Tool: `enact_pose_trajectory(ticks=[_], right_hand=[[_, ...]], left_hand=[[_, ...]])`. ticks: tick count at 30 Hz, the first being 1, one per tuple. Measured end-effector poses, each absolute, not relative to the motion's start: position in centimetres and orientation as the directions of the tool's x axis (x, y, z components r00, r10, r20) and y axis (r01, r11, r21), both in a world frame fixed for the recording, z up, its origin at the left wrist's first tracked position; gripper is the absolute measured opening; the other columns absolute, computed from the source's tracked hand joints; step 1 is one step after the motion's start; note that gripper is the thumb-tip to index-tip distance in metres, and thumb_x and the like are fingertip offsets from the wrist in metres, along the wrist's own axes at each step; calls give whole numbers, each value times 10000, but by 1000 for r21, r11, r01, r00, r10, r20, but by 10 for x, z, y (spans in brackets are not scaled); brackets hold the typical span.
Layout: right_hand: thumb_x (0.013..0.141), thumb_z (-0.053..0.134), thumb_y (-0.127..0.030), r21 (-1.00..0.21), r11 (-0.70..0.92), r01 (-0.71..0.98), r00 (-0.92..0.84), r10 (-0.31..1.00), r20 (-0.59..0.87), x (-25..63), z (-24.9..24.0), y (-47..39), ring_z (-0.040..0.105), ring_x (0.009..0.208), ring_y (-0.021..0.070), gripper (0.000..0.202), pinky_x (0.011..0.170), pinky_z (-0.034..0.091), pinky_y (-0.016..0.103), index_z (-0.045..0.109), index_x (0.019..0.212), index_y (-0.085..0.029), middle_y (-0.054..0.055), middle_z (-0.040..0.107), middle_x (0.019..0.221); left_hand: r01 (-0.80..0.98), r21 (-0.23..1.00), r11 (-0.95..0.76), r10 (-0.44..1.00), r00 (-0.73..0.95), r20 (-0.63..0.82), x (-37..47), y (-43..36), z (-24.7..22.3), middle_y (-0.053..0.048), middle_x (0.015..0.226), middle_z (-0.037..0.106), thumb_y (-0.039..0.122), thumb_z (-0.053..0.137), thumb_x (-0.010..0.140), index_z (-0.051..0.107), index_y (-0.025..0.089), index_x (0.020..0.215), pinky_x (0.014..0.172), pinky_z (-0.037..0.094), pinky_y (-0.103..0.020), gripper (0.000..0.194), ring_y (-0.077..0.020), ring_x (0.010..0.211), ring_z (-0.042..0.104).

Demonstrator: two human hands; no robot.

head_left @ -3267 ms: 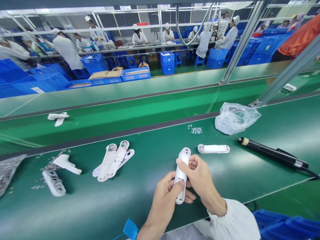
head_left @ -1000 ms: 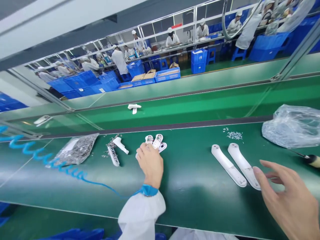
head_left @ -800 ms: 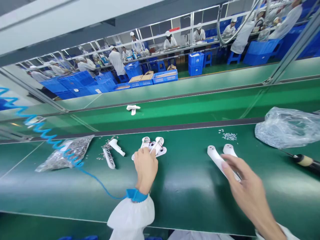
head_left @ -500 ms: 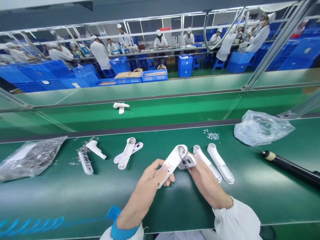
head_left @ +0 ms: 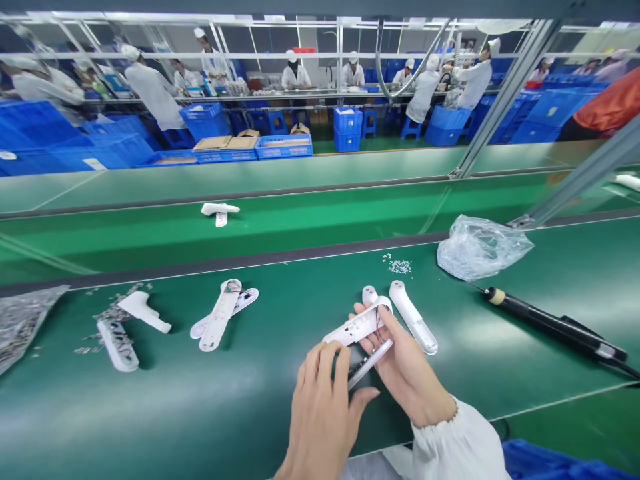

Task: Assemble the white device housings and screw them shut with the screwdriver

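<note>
My right hand holds an opened white plastic device casing, its upper half resting on the fingers. Thin wires run from that half to the lower casing half, which is tilted and carries dark electronic parts. My left hand is around the left ends of the two halves, fingers bent over them and thumb below; its exact contact is partly hidden. Just behind my right hand lie a white casing piece and another white piece, partly covered.
Left are crossed casing halves, a wired casing half, a white shell, small metal parts and a bag. Right are screws, a plastic bag and a black electric screwdriver. Co-workers sit beyond.
The view has shifted right. The upper casing half has passed from my left hand into my right, and the casing has turned flatter. My left hand has moved round to its near left end.
</note>
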State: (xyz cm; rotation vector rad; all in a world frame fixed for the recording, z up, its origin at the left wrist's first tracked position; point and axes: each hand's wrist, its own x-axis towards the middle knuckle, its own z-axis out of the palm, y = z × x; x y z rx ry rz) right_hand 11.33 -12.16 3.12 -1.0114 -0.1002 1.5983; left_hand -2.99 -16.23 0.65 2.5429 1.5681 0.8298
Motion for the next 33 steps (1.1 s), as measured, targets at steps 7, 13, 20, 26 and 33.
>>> enact_pose_trajectory(ticks=[7,13,20,26,33], right_hand=[[853,685,-520,-635,-350,-689,108,817,-567,116,30,-120,649,1163,256,393,961,553,380,684,1087,-205,89,703,1207],[804,627,-707,-880,-357,-313,271,854,-443,114,24,-125,517,465,142,505,446,427,282,583,770,-205,-4,576,570],[880,524,-700,-825,-312,-471,129,901,-414,108,37,-138,659,774,213,521,717,547,349,692,956,-213,73,710,869],[874,632,-588,-889,-216,-405,76,961,-268,109,45,-139,625,1098,265,456,970,511,415,700,1164,-243,69,687,1122],[895,624,-554,-894,-233,-383,5,967,-255,121,38,-142,628,1092,273,457,975,506,424,691,1209,-229,84,693,1116]], left_hand=[[371,912,175,970,92,-224,-34,-153,25,-37,742,608,556,386,1003,640,213,999,559,404,-286,428,-191,628,553],[367,906,210,953,131,-274,-35,-144,42,-25,866,653,552,574,926,517,236,1316,566,424,-261,505,-159,641,564],[600,781,-172,985,115,129,-28,-157,20,-72,1308,655,324,436,1028,592,284,1361,942,535,-350,369,-243,1186,631],[550,818,-169,984,141,109,-31,-154,31,-58,1314,668,323,462,1019,618,288,1366,925,556,-324,382,-239,1161,650],[330,943,52,910,373,-180,-44,-148,48,10,1497,530,398,492,1012,502,363,1461,1152,414,-398,450,-221,1376,503]])
